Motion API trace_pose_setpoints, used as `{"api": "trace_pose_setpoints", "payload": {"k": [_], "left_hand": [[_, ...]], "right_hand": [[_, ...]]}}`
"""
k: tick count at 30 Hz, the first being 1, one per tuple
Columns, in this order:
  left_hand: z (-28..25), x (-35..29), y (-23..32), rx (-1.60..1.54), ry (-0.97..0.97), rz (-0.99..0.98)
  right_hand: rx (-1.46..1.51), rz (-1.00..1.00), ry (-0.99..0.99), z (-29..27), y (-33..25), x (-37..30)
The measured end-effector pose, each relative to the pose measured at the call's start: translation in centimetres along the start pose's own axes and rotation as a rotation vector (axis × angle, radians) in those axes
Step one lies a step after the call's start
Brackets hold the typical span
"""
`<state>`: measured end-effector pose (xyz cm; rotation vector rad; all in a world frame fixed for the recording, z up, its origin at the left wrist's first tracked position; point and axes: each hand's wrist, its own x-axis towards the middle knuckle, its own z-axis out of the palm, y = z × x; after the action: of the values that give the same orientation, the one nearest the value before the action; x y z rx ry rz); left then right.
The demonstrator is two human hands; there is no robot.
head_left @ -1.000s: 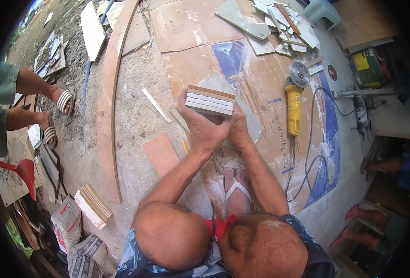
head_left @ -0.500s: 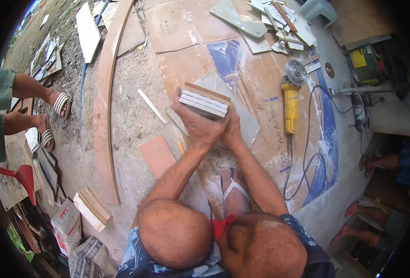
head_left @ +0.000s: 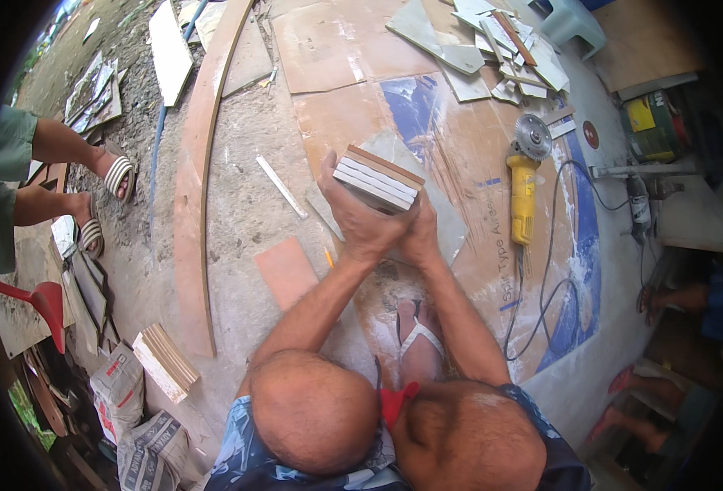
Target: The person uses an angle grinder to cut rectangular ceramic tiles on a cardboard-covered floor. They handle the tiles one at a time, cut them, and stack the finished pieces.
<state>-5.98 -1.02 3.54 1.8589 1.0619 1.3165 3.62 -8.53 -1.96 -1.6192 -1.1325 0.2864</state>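
A small stack of cut tile pieces (head_left: pixel 378 182), white along several edges with a brown one at the back, is gripped between both hands above the ground. My left hand (head_left: pixel 357 222) wraps its left side and underside, thumb up along the edge. My right hand (head_left: pixel 420 233) closes on the lower right corner, its fingers partly hidden behind the stack. Beneath them lies a grey tile slab (head_left: pixel 447 221) on flattened cardboard (head_left: pixel 480 278). A pinkish tile (head_left: pixel 286 272) and a yellow pencil-like stick (head_left: pixel 329 258) lie near my left forearm.
A yellow angle grinder (head_left: pixel 523 196) with its cord rests on the cardboard at right. Broken tile pieces (head_left: pixel 513 53) are heaped far right. A long wooden plank (head_left: pixel 194 196) lies at left, near another person's sandalled foot (head_left: pixel 119 176). Stacked tile strips (head_left: pixel 165 362) lie lower left.
The whole view has shifted slightly, so the scene sits a little further right. Both hands keep the same hold on the tile stack.
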Motion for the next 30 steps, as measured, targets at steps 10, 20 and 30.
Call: {"api": "trace_pose_setpoints", "payload": {"k": [10, 20, 30], "left_hand": [[0.3, -0.5, -0.3, 0.003, 0.003, 0.038], [0.3, -0.6, -0.2, 0.008, 0.008, -0.002], [0.1, -0.8, 0.0, 0.009, -0.026, -0.023]], "right_hand": [[-0.034, -0.029, -0.082, -0.2, 0.1, 0.1], [-0.060, -0.070, -0.178, -1.8, 2.3, 0.4], [0.700, 0.385, -0.306, -7.2, -1.5, 5.8]]}}
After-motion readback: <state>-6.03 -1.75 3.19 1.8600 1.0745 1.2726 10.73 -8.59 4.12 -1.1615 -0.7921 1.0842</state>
